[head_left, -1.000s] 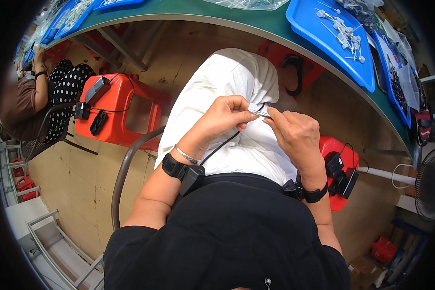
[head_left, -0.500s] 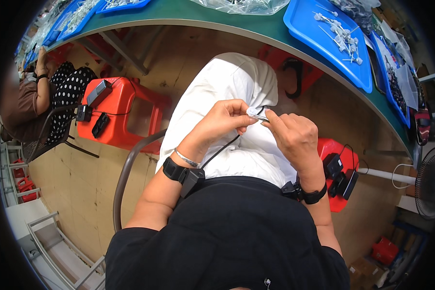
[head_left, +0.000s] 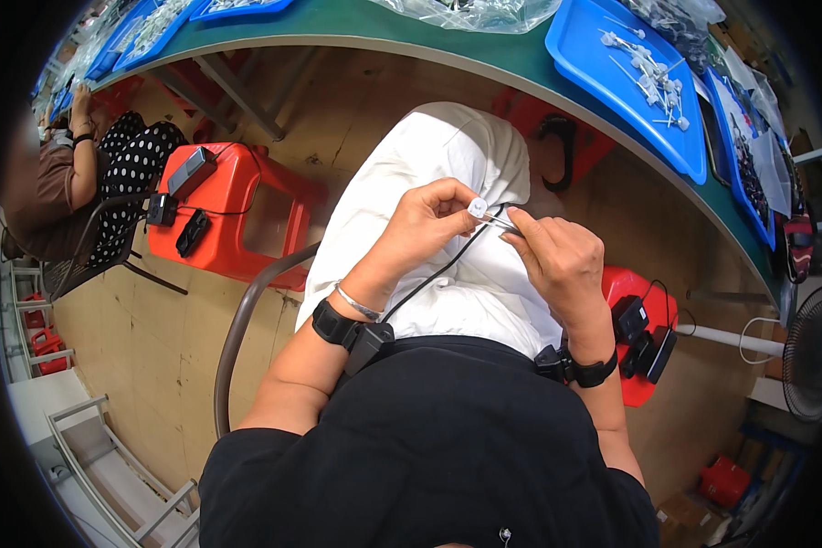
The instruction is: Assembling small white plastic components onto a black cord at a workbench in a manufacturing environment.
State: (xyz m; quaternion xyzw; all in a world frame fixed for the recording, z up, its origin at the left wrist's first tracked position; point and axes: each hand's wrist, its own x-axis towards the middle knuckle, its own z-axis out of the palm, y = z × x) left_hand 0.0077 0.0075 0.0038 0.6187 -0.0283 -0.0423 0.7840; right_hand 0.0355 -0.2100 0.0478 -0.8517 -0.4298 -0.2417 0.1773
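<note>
Above my lap, my left hand (head_left: 426, 222) pinches a small whitish, flower-shaped piece (head_left: 478, 207) between thumb and forefinger. My right hand (head_left: 562, 258) is closed round a slim metal tool (head_left: 500, 222) that looks like tweezers. Its tip points left and meets or nearly meets the underside of the piece; exact contact is too small to tell. Most of the tool is hidden in my right fingers. A black cable (head_left: 447, 265) runs from my left wrist strap across the white trousers (head_left: 411, 265), passing behind the hands.
Ahead, a green table (head_left: 411, 29) bears a blue tray (head_left: 575, 55) with several similar whitish stemmed pieces (head_left: 648, 78). Red stools (head_left: 215, 247) with black devices stand on both sides. A seated person (head_left: 59, 192) works at the far left. A fan (head_left: 808, 352) stands at right.
The whitish piece has turned, its round face now showing more plainly above my left fingertips. My right hand has drawn back slightly to the right, showing more of the tool. The view has shifted slightly.
</note>
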